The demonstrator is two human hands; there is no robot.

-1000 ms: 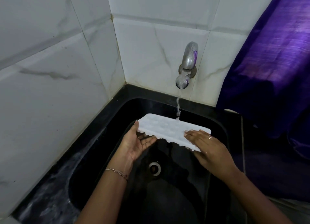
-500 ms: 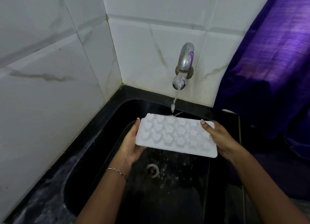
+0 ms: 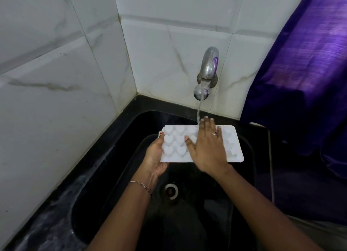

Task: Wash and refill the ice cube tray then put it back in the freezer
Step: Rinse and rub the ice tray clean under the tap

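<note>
A white plastic ice cube tray with heart-shaped moulds (image 3: 173, 144) is held roughly level over the basin of a black sink (image 3: 120, 156), cavities facing up. The left hand (image 3: 155, 156) supports it from the left end — palm under the short edge, thumb up along the side, fingers curled beneath and out of sight. The right hand (image 3: 207, 147) lies flat across the middle of the tray, fingers spread and pressed down onto the moulds, palm covering several of them; a ring shows on one finger. It grips nothing — it simply rests open on the tray's top surface.

A chrome wall tap (image 3: 207, 72) is mounted on the white marbled tiles (image 3: 169, 53) above, and a thin stream of water (image 3: 199, 111) runs from its spout, landing at the tray's far edge just beside the fingertips of the right hand. A thin chain bracelet (image 3: 141, 185) sits on the left wrist. The round metal drain (image 3: 171, 190) lies in the sink bottom, below and nearer than the tray. A purple cloth (image 3: 300, 72) hangs at the right side of the view.
</note>
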